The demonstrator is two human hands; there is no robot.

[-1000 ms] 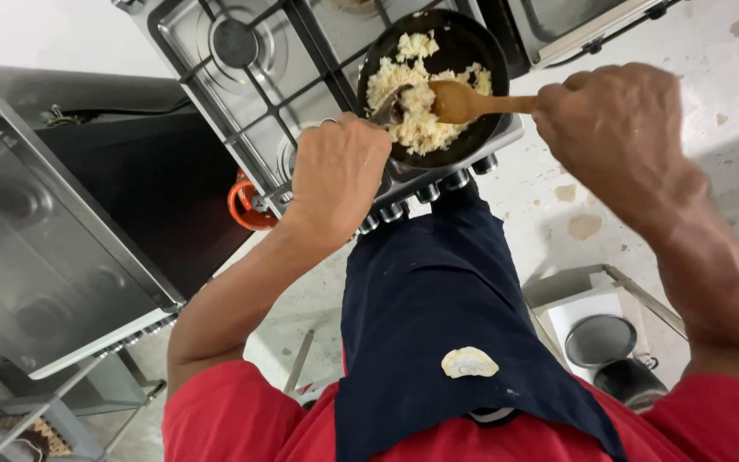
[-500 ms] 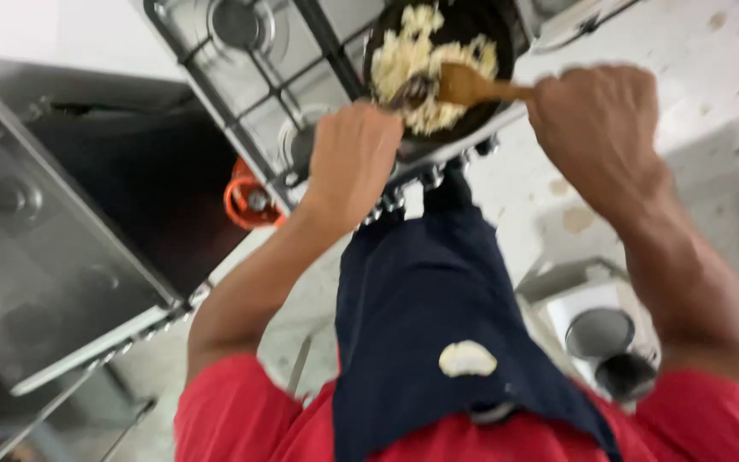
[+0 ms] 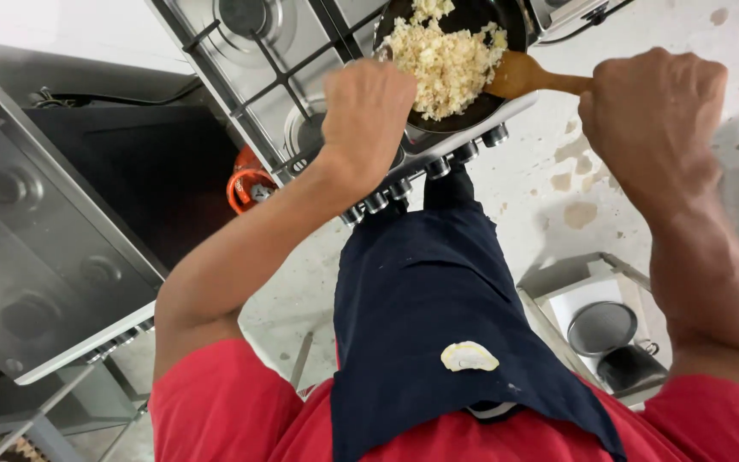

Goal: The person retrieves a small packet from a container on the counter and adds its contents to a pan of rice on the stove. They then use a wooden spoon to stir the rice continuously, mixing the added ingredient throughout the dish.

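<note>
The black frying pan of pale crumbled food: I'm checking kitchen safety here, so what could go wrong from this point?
1. The black frying pan sits at the front edge of the steel gas stove; a hard push from the wooden spatula in the right hand might slide it off.
2. The pale crumbled food is heaped high, so stirring could spill some.
3. The left hand grips near the pan, risking a burn.

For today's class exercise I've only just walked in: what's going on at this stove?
A person in a red shirt and dark apron stands at a gas stove. The right hand grips a wooden spatula, its blade in the pale, crumbly food in a black pan. The left hand is closed at the pan's near edge, apparently on its handle.
</note>
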